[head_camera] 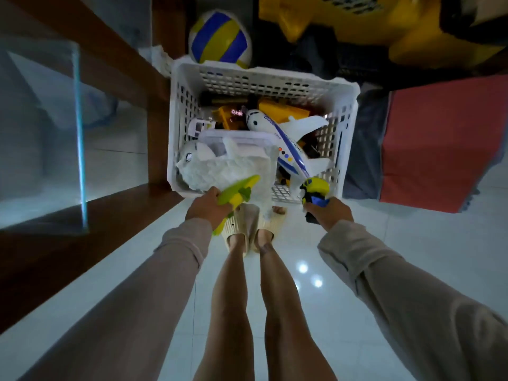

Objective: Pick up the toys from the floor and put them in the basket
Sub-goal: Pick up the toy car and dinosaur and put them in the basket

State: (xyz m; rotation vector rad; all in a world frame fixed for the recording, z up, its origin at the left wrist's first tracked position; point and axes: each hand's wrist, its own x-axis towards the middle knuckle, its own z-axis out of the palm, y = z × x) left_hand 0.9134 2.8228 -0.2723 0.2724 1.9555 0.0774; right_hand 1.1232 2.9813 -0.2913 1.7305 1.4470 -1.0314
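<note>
Standing over the white basket (262, 78), already holding a plane (286, 138) and plush (220, 166), I grip a green toy (237, 194) in my left hand (206, 209) and a yellow-blue toy (314, 192) in my right hand (331, 213), both at its near rim.

Basket (264, 78) bottom toys indistinct

Glossy white tile floor (357, 270), dark wood furniture (115, 72).

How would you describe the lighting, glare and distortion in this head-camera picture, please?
Head view: dim, bluish light; two bright glare spots on the glossy floor; wide-angle stretch bends the arms and the basket; the ball and both hands' toys look slightly soft.
</note>
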